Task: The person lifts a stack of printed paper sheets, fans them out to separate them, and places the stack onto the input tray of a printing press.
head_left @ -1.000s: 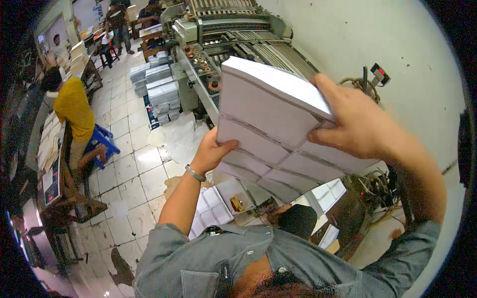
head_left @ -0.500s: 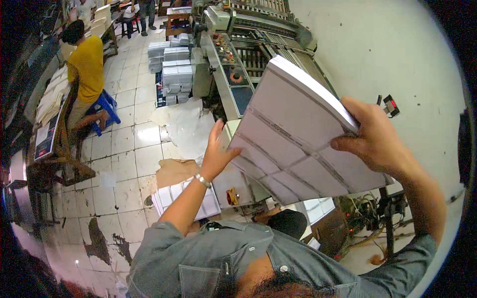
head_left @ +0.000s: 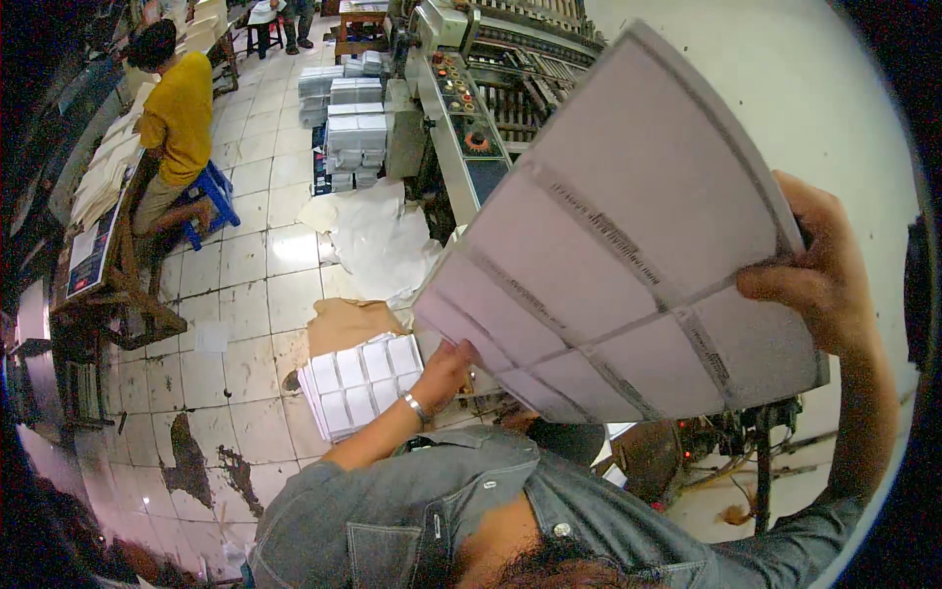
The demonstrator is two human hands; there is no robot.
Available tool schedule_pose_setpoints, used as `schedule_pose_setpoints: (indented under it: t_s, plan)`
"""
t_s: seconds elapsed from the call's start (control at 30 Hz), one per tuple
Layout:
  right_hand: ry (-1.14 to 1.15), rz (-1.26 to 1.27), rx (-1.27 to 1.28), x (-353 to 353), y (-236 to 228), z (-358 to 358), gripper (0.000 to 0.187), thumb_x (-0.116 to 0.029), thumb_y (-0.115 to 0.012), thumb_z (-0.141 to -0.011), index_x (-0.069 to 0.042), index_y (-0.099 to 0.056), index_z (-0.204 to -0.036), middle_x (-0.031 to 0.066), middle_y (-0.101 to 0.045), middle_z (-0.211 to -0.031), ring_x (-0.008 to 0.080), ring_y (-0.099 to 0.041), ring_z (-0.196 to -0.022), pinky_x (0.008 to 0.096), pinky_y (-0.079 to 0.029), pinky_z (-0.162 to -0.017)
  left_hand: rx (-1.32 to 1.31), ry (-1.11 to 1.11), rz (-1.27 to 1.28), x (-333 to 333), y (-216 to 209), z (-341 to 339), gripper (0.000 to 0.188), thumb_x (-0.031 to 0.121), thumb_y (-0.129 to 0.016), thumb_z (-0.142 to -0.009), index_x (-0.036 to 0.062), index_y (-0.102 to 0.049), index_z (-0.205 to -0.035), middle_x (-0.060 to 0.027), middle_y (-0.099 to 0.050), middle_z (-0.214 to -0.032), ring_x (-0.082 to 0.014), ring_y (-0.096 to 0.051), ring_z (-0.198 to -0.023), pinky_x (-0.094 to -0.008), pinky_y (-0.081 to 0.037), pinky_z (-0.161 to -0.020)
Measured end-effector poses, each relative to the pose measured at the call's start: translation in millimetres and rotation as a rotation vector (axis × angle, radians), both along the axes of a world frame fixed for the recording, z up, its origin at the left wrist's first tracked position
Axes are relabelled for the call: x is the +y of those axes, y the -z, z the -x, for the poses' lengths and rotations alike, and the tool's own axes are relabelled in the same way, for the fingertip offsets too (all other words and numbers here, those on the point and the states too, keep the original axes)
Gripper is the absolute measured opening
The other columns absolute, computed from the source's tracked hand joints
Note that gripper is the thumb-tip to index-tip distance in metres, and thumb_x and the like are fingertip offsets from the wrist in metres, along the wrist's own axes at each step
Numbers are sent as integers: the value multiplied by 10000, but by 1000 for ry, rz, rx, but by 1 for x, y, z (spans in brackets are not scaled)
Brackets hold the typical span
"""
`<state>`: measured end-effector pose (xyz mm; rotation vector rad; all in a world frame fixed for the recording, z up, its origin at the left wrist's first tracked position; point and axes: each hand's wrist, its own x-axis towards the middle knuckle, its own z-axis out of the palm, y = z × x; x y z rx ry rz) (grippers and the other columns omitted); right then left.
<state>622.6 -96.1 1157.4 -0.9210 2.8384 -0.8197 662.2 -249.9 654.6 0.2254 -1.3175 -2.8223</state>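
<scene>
A large stack of printed paper sheets (head_left: 608, 255), marked off in blank panels by dark printed bands, is held up tilted in front of me. My right hand (head_left: 819, 265) grips its right edge, thumb on the near face and fingers behind. At the lower left edge of the stack is my left hand (head_left: 446, 378), thumb against the sheets; its other fingers are hidden behind the paper. A bracelet circles the left wrist. Beside my left forearm, a pile of similar printed sheets (head_left: 363, 383) lies low near the floor.
A machine with a button panel (head_left: 459, 93) stands ahead. Bundled paper stacks (head_left: 355, 133) rise from the floor beside it. Crumpled sheeting (head_left: 378, 236) and brown paper (head_left: 348, 324) lie on the tiles. At left, a person in yellow (head_left: 182, 118) sits on a blue stool (head_left: 211, 201) at a table.
The paper stack has come up and closer, turning its printed face more toward me. My right hand has moved right; my left has moved down along the lower edge. The low pile shows more fully.
</scene>
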Motion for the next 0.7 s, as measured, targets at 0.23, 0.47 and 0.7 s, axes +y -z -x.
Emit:
schedule_pose_setpoints:
  t_s: [0.23, 0.47, 0.7]
  plan:
    - [162, 53, -40, 54, 19, 30, 550, -8, -700, -621, 14, -489, -1129, 92, -569, -1017, 187, -561, -921, 292, -468, -789, -55, -234, -178, -10, -99, 14, 438, 303, -535, -881, -30, -469, -1158, -88, -574, -1057, -147, -538, -917, -294, -425, -799]
    - [233, 352, -136, 97, 113, 17, 429, -61, -690, -651, 30, -533, -1040, 77, -593, -921, 153, -577, -829, 274, -476, -727, 29, -332, 501, -65, -130, 41, 389, 360, -564, -862, -26, -602, -887, 4, -569, -791, -74, -455, -722, -242, -406, -644]
    - [447, 834, -188, 209, 254, 3, 513, -91, -737, -661, 18, -466, -1082, 62, -585, -896, 170, -569, -790, 294, -456, -738, 297, -82, 603, -124, -172, 67, 313, 317, -582, -861, 6, -589, -891, 27, -562, -773, -46, -451, -698, -221, -399, -619]
